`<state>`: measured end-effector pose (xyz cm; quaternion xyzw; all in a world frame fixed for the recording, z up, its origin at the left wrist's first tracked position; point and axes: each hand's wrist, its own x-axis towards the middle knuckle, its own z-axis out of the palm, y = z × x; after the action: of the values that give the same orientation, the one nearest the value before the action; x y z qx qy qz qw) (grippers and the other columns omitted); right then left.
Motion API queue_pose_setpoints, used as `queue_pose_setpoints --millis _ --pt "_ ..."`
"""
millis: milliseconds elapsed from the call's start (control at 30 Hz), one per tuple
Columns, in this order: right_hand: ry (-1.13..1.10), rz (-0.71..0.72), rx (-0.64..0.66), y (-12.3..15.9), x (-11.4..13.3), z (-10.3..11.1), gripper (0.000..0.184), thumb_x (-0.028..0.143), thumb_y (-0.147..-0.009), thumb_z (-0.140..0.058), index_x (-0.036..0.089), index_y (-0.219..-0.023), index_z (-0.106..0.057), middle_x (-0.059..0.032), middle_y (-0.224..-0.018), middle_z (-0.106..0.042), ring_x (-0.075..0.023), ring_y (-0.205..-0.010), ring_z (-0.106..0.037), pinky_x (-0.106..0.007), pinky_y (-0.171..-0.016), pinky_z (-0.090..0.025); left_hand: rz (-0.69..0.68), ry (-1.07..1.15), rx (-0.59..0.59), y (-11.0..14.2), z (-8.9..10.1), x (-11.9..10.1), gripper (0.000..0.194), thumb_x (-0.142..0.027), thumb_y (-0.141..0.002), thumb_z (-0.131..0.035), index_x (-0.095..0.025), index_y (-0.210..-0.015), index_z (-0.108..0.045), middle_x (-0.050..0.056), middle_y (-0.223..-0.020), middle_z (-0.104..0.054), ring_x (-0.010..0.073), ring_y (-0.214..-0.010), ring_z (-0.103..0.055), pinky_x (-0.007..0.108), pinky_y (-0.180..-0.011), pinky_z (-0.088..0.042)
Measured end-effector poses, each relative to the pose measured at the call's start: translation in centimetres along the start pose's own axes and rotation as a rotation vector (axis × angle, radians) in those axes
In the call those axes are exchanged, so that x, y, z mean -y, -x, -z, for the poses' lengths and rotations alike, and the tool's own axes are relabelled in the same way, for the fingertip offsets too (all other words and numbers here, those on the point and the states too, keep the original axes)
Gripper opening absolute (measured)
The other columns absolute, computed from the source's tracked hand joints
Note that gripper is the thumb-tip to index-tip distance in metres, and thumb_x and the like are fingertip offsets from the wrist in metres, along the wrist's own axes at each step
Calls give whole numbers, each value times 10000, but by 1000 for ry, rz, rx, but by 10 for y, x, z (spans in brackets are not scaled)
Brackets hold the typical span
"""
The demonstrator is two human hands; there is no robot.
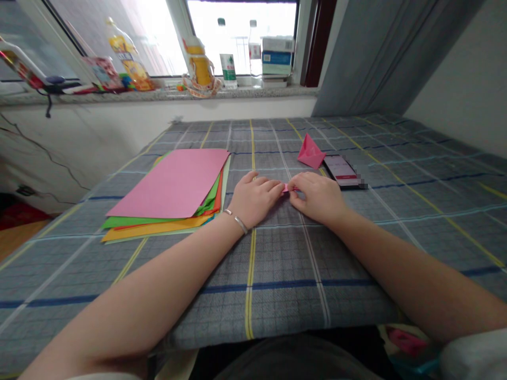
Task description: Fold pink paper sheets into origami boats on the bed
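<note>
Between my two hands a small piece of pink paper (285,188) shows, mostly covered by the fingers. My left hand (257,196) lies over its left end, palm down, fingertips pressed together on it. The thumb and fingers of my right hand (317,194) pinch its right end. How the paper is folded I cannot make out. Just beyond my right hand stands a folded pink paper shape (311,152) with a pointed top. It is beside a phone (343,171) with a lit screen.
A stack of coloured paper, pink sheet (170,182) on top, lies left of my hands. A plaid cloth (277,306) covers the table. On the windowsill (253,94) stand bottles, a yellow cup (201,68) and a stack of boxes (276,60). A grey curtain (380,58) hangs at right.
</note>
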<state>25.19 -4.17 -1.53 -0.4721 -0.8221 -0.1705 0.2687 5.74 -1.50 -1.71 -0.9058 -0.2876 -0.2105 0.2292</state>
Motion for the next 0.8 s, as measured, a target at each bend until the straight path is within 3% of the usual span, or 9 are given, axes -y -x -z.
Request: queue_pose_setpoints --millis 333,800 --pt "-108 -108 -20 0 -3 -3 101 235 -809 -519 223 -823 -618 -9 -865 -695 -189 -839 -622 -297 -696 -398 81 -9 97 0 5 -4 256 -304 -969 -428 -222 -1084 -642 37 -1069 -712 181 -833 -677 319 -695 -433" --pt "-21 -235 -44 1 -42 3 104 218 -740 -558 229 -806 -638 -31 -858 -669 -219 -880 -606 -314 -686 -420 266 -56 92 8 11 17 311 -342 -987 -372 -268 -1112 -648 35 -1056 -718 215 -844 -681 319 -635 -435"
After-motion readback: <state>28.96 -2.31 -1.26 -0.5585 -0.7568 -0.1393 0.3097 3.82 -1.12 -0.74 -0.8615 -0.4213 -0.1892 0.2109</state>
